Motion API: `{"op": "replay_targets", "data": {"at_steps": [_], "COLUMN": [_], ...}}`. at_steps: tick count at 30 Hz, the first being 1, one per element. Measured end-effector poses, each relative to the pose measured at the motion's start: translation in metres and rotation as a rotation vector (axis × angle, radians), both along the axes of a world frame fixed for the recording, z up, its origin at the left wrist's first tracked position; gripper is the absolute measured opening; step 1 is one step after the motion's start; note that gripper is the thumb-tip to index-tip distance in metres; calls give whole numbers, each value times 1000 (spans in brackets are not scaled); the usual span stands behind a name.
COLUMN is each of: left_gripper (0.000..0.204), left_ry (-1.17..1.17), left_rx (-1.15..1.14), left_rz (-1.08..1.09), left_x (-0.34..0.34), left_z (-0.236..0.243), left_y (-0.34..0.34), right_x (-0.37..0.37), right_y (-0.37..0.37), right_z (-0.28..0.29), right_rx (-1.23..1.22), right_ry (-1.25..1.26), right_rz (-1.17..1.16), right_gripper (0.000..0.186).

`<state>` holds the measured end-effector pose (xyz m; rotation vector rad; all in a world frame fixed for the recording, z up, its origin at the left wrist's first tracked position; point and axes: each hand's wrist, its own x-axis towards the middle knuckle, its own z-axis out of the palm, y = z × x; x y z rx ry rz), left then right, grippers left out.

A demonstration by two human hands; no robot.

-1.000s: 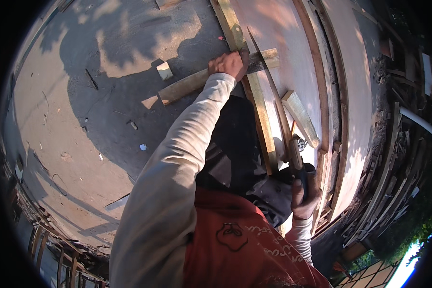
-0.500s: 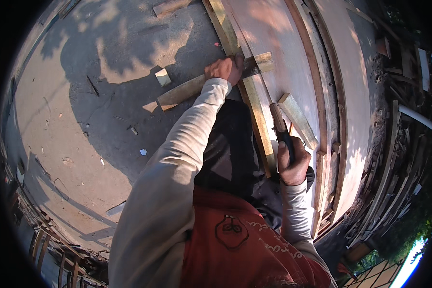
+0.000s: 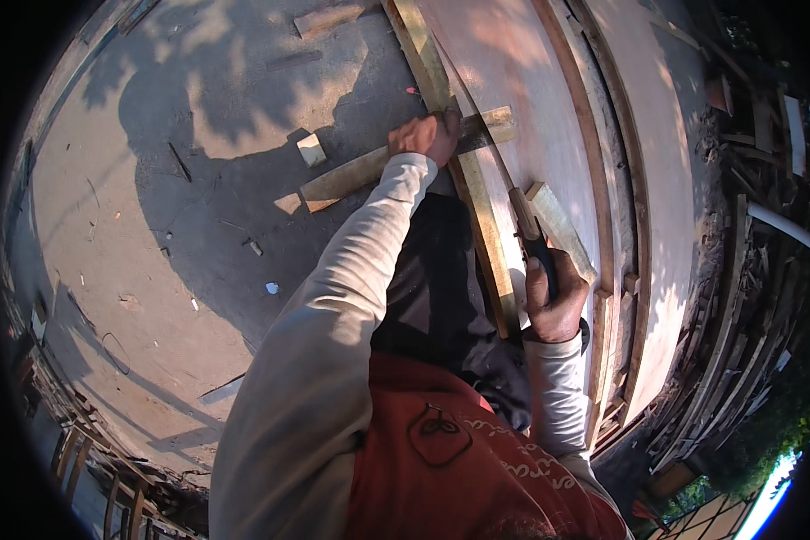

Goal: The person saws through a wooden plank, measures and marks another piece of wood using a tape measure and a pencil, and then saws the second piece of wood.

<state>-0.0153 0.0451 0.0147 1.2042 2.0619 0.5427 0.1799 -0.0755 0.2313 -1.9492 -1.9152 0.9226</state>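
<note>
My right hand is closed around the dark handle of a handsaw. The saw's thin blade runs away from me across a short wooden piece, near that piece's right end. This piece lies crosswise over a long wooden beam. My left hand presses down on the wooden piece where it crosses the beam, fingers wrapped over it, just left of the blade. Beside the saw handle, a short offcut of wood rests on a pale board.
A small wood block and another short plank lie on the concrete floor to the left, among chips and scraps. Long timber strips run along the right. Beyond them are stacked planks.
The saw and my right hand have shifted slightly forward, away from me. My left hand stays in place on the wooden piece.
</note>
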Motion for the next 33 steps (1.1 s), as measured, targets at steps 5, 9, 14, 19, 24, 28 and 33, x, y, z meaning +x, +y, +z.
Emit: {"op": "replay_targets", "data": {"at_steps": [5, 9, 14, 19, 24, 28, 33], "left_gripper": [51, 51, 52, 56, 53, 52, 71], "left_ry": [16, 102, 122, 180, 175, 177, 194], "left_rx": [-84, 139, 296, 146, 267, 160, -67], "left_rz": [3, 14, 139, 62, 24, -227, -601], "left_x": [15, 22, 35, 20, 31, 32, 13], "left_z": [30, 6, 0, 32, 30, 85, 118], "left_y": [-13, -21, -18, -10, -41, -64, -73], "right_x": [80, 47, 54, 88, 31, 40, 54], "right_y": [-130, -62, -54, -125, -45, -72, -97], "right_z": [92, 56, 56, 105, 53, 60, 65], "right_rx": [30, 30, 28, 90, 167, 274, 271], "right_ry": [-157, -46, -89, -137, -13, 11, 58], "right_rz": [77, 76, 115, 126, 61, 29, -36], "right_gripper": [35, 27, 24, 32, 24, 24, 28]}}
